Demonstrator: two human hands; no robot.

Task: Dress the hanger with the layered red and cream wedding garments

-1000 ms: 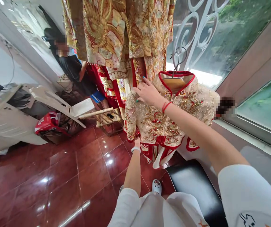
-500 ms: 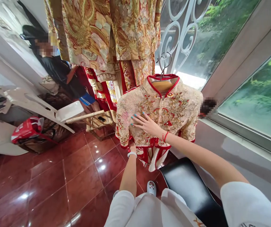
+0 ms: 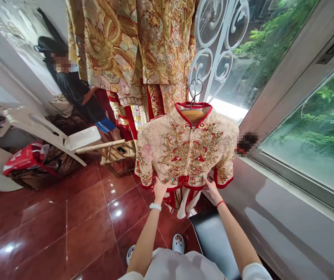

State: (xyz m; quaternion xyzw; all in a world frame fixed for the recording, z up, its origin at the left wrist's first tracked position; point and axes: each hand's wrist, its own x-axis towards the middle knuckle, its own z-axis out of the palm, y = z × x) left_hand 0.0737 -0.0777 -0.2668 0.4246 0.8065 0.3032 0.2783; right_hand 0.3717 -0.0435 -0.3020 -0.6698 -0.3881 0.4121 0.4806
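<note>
A short cream jacket (image 3: 188,144) with gold and red beadwork and red piping hangs in front of me from a metal-hooked hanger (image 3: 195,93). My left hand (image 3: 160,189) grips its lower hem on the left, thumb on the front, other fingers hidden behind the cloth. At the hem's right side my right hand (image 3: 211,189) pinches the edge the same way, thumb in front. Red fringe (image 3: 183,181) hangs at the hem's middle between both hands. Below it, a red and cream garment (image 3: 181,204) shows in part.
Gold embroidered garments (image 3: 111,46) hang behind the jacket, beside a white scrolled metal frame (image 3: 213,42). A black seat (image 3: 210,237) stands close at my right, below the window (image 3: 315,128). Leftward are a bamboo rack (image 3: 111,151), a white chair (image 3: 82,138), a red bag (image 3: 24,157) and a person (image 3: 76,93).
My right hand has left the jacket's front, where it lay flat, and now holds the hem at the right. My left hand stays at the left hem. The view has shifted slightly.
</note>
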